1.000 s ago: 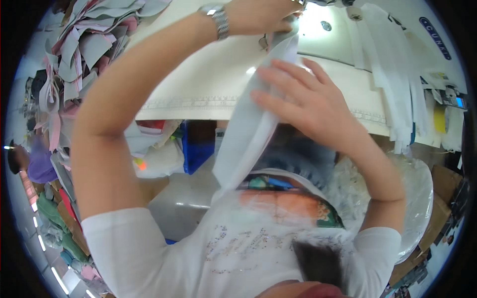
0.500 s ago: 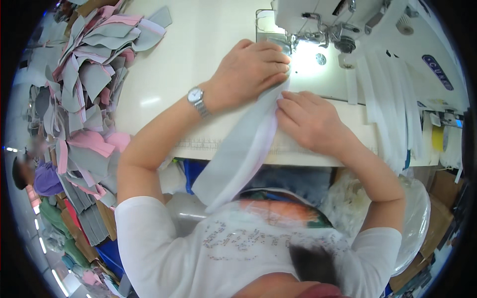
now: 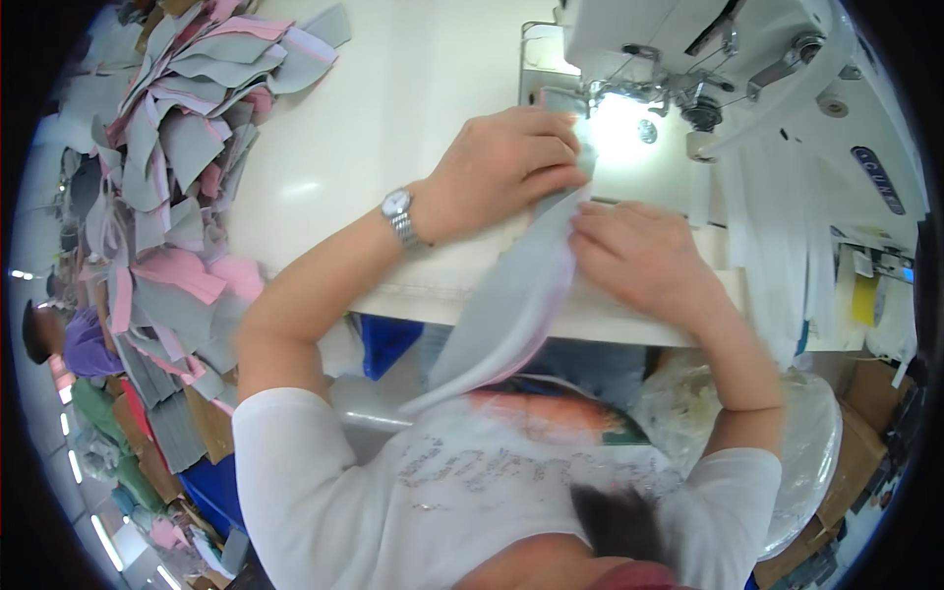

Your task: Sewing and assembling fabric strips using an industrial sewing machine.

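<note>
A long, curved grey fabric piece [image 3: 506, 285] with a pale lilac-pink edge runs from the sewing machine's needle area [image 3: 594, 98] down past the table's front edge. My left hand [image 3: 506, 167], with a watch [image 3: 397, 205] at the wrist, presses the upper end with its fingers held together, just left of the needle. Closer to me, my right hand [image 3: 644, 256] pinches the piece's right edge between thumb and fingers. The left fingertips partly cover the cloth by the needle.
The lit sewing machine head [image 3: 649, 34] overhangs the far right of the white table [image 3: 393, 108]. White strips [image 3: 782, 226] hang on the right. Grey and pink cut pieces [image 3: 192, 147] are heaped at the left. Clear plastic [image 3: 801, 462] lies below right; a person [image 3: 88, 339] is far left.
The view has shifted, so the machine and both hands appear lower and further right. Both hands keep their hold; the fabric's hanging end has swung and looks narrower.
</note>
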A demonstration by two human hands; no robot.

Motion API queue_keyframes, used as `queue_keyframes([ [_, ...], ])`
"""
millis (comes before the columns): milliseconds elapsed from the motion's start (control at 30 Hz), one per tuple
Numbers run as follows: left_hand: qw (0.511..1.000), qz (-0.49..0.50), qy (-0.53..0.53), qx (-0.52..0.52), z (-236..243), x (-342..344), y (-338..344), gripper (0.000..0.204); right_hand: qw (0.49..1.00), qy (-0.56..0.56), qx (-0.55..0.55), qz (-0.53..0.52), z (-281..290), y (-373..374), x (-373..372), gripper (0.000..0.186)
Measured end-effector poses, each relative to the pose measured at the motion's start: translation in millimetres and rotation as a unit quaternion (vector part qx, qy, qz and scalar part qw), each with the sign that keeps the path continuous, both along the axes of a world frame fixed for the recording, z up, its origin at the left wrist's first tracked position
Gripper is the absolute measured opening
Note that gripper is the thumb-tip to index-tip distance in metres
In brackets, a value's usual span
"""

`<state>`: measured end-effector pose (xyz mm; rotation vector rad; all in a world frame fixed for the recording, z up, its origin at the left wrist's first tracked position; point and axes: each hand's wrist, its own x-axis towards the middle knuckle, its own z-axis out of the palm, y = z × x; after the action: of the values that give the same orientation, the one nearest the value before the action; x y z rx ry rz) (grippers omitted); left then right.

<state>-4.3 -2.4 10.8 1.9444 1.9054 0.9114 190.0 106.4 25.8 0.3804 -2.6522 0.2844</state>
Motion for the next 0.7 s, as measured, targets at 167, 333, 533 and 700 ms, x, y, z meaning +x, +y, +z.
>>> queue_keyframes([
  [167, 0.988, -0.116, 0.059, 0.077, -7.3, -10.4, 2.4, 0.022, 0.999, 0.031, -0.002, 0.009, -6.5, 6.4, -1.7, 0.021],
  [333, 0.981, -0.066, 0.158, 0.089, 3.8, 11.4, -3.4, 0.025, 0.999, -0.004, 0.006, 0.033, -3.3, 7.2, -0.1, 0.020],
  [533, 0.984, -0.079, 0.149, 0.062, 13.4, 2.1, -2.7, 0.028, 0.998, 0.040, 0.045, 0.021, -3.7, -0.9, 0.3, 0.024],
  [700, 0.981, -0.090, 0.165, 0.051, 12.6, -2.4, 4.0, 0.026, 0.998, 0.031, 0.045, 0.010, -6.0, 0.2, -0.1, 0.023],
])
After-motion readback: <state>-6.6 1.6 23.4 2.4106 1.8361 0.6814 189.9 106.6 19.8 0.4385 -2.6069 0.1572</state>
